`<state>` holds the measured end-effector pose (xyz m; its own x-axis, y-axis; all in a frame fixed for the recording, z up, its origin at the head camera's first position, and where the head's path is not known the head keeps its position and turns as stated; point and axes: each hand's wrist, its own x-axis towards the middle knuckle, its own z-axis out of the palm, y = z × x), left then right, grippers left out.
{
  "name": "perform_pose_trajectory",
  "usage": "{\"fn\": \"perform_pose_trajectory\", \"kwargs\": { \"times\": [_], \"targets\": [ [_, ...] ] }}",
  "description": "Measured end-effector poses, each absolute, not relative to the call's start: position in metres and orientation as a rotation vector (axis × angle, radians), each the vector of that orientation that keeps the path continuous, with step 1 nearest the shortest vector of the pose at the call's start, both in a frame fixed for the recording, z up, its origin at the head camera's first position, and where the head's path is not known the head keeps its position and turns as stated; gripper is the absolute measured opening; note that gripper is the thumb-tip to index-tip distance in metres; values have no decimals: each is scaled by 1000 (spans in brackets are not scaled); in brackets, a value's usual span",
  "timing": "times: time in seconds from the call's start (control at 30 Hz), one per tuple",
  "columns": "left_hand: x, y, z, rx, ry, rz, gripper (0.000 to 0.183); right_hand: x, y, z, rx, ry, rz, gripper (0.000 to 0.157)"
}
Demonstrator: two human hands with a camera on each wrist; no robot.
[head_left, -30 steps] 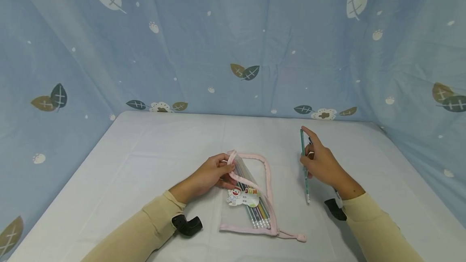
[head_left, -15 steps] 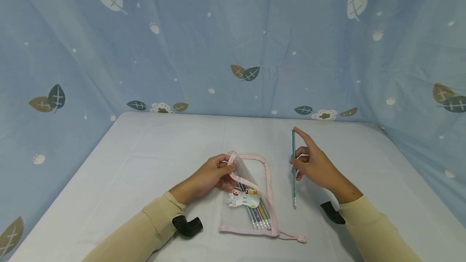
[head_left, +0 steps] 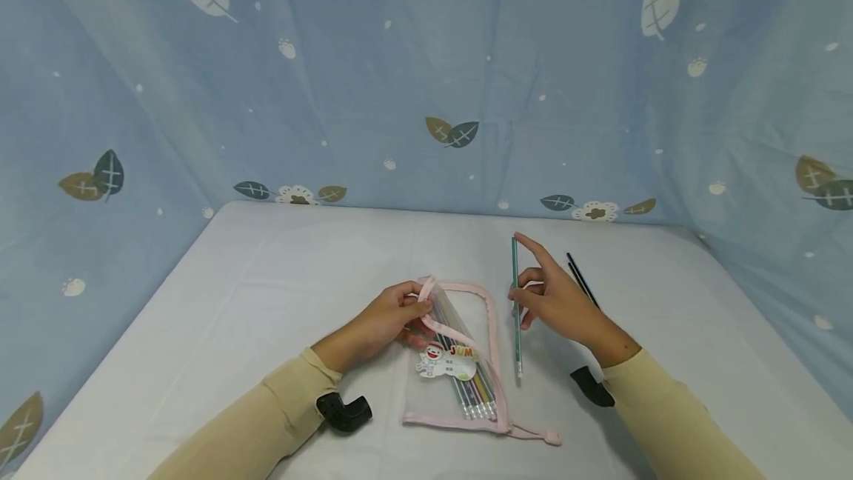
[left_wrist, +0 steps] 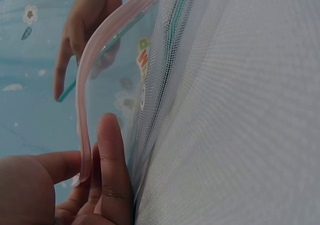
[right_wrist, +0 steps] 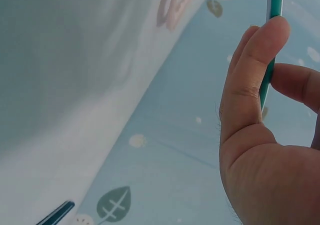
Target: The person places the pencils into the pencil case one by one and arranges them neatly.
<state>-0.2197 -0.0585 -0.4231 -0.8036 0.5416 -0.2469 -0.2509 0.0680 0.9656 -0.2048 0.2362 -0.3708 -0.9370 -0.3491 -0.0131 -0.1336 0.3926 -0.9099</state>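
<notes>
A see-through pencil pouch (head_left: 492, 324) with pink trim lies at mid-table, several pencils (head_left: 474, 395) inside it and a cartoon label on its front. My left hand (head_left: 383, 317) pinches the pink edge of its opening and lifts that side; the left wrist view shows the thumb and fingers (left_wrist: 111, 160) on either side of the trim. To the right of the pouch, my right hand (head_left: 560, 302) holds a green pencil (head_left: 517, 339) between thumb and fingers. Its index fingertip touches the far end, while the silvery end points toward me. The right wrist view shows the pencil (right_wrist: 276, 0) only partly.
Two dark pencils (head_left: 581, 276) lie on the white table (head_left: 313, 258) behind the right hand, partly hidden by it. A pink zip pull (head_left: 536, 433) extends from the pouch's near right corner. Blue leaf-patterned curtain (head_left: 373, 80) encloses the back and sides.
My right hand has moved left toward the pouch with the green pencil, uncovering the dark pencils behind it. The left hand and the pouch have stayed nearly still.
</notes>
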Motion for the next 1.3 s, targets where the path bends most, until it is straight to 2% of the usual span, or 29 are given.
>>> {"fn": "perform_pose_trajectory", "kwargs": {
  "times": [0.5, 1.3],
  "targets": [
    [-219, -59, -423, 283, 1788, 1797, 29, -219, 206, -378, -402, 2408, -1467, 86],
    [-219, -59, -424, 291, 1765, 1804, 32, -228, 187, -393, -422, 2274, -1246, 82]
  ]
}}
